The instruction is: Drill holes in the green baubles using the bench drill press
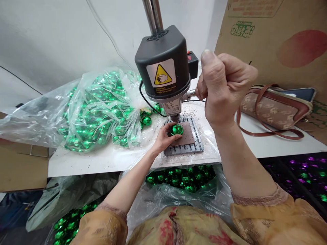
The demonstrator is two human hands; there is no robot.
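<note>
A small bench drill [163, 63] with a dark motor cap and a yellow warning label stands on the white table [102, 160]. My left hand [165, 137] pinches a shiny green ball [176, 129] and holds it on the brown pad of the drill's base plate [190, 147], right under the chuck. My right hand [222, 90] is closed in a fist round the drill's feed lever [191, 92], whose metal end pokes out at the left of the fist.
A clear plastic bag [97, 109] full of green balls lies on the table to the left. Another bag of green balls [184, 178] sits below the table edge, in front of me. A brown handbag [273, 109] lies at the right, a cardboard box [276, 37] behind it.
</note>
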